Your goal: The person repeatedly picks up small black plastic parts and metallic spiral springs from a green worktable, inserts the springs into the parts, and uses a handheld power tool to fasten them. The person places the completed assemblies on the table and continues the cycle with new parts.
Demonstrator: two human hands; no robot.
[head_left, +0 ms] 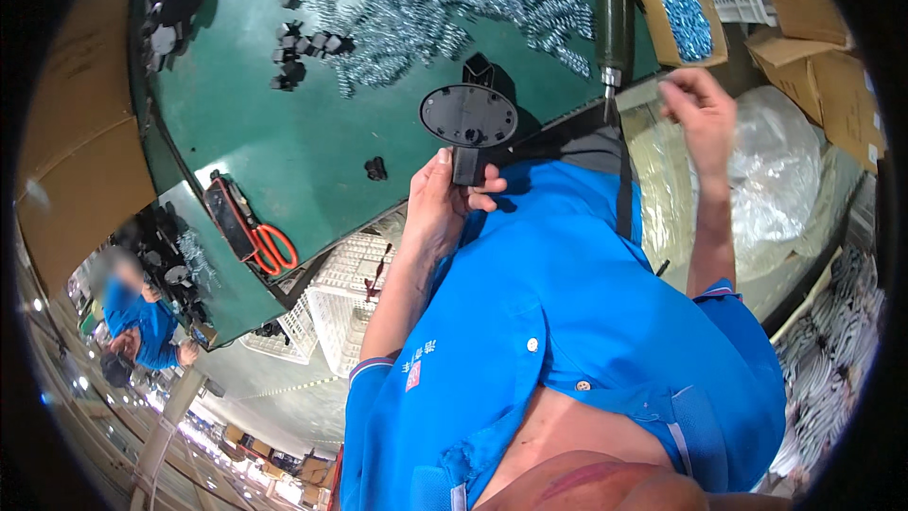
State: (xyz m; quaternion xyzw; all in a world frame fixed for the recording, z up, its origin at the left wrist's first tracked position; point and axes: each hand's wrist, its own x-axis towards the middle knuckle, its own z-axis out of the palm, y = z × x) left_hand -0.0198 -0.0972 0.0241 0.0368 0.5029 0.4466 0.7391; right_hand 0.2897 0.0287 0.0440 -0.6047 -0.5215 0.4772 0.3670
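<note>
My left hand [437, 203] grips the stem of a black plastic part with an oval plate [468, 115], held over the near edge of the green table. The plate's underside, with small holes, faces up. My right hand [702, 112] is raised to the right of the table edge, fingers curled in a pinch. It is slightly blurred, and whatever its fingertips hold cannot be made out. Close to its left, a dark cylindrical power screwdriver [610, 14] points its metal bit towards me. A small black piece [375, 168] lies on the table left of my left hand.
A heap of small shiny metal parts [445, 0] covers the far table [312, 132], beside black blocks [301, 43]. A carton of bluish metal pieces [683, 14] stands right. Orange-handled scissors [272, 248] lie near the left edge. White baskets [345, 284] stand below; another person [142, 322] works far left.
</note>
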